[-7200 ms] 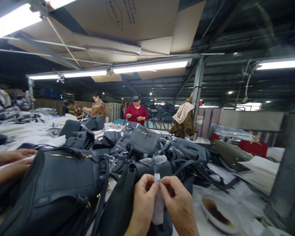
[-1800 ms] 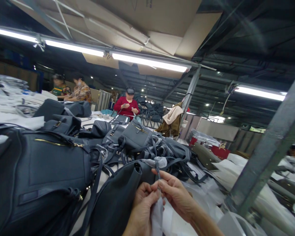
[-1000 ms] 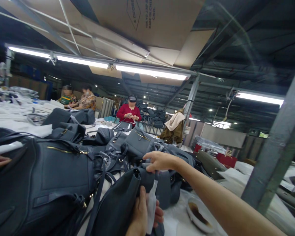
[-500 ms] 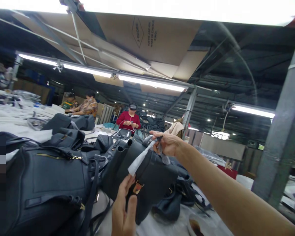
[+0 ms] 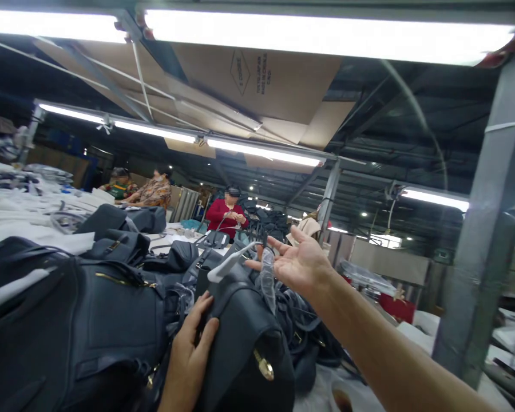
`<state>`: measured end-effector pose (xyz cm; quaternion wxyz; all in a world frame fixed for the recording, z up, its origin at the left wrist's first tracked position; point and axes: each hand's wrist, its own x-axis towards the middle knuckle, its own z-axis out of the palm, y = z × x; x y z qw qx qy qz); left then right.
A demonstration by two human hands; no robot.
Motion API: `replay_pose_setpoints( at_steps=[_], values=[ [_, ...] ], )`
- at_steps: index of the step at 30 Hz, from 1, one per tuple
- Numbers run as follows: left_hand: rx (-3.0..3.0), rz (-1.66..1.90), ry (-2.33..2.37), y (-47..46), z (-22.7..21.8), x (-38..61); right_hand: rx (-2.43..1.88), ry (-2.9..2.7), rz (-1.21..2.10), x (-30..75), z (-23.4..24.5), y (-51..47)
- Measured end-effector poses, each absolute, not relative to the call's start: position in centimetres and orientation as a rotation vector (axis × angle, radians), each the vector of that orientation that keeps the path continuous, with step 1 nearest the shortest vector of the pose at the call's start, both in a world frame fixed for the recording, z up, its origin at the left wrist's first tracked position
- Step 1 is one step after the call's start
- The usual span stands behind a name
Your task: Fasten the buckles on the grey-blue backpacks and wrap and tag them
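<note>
A dark leather handbag [image 5: 244, 320] stands tilted in front of me, with a gold clasp [image 5: 264, 365] on its front. Its handle [image 5: 267, 277] is wrapped in clear plastic and white padding. My left hand [image 5: 191, 340] grips the bag's left side, thumb and fingers against the leather. Palm up and fingers spread, my right hand [image 5: 302, 260] is open at the handle, fingertips touching the wrapped loop. Against my left side lies a bigger dark bag [image 5: 115, 315] with a gold zip.
More dark bags [image 5: 120, 246] and straps crowd the table. Across it sits a person in a red top [image 5: 223, 214]; two other people sit farther left. A metal post [image 5: 484, 217] rises at the right, and lamps [image 5: 317, 34] hang overhead. A small cup [image 5: 341, 397] stands near the front.
The handbag has turned and tilted, its clasp moving right and down. My left hand has moved left onto its side. My right hand's fingers have opened from their hold on the handle.
</note>
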<state>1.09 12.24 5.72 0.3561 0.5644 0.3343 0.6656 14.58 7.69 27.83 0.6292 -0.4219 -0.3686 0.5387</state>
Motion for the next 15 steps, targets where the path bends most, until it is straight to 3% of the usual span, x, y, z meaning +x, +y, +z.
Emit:
replay_pose_setpoints(
  at_steps=[7, 15],
  values=[
    [1.405, 1.772, 0.783, 12.7, 6.3, -0.5, -0.671, -0.714, 1.066, 12.4, 28.0, 4.7],
    [1.508, 1.574, 0.59, 8.9, 8.6, -1.8, -0.702, -1.091, 0.76, 11.3, 28.1, -1.3]
  ],
)
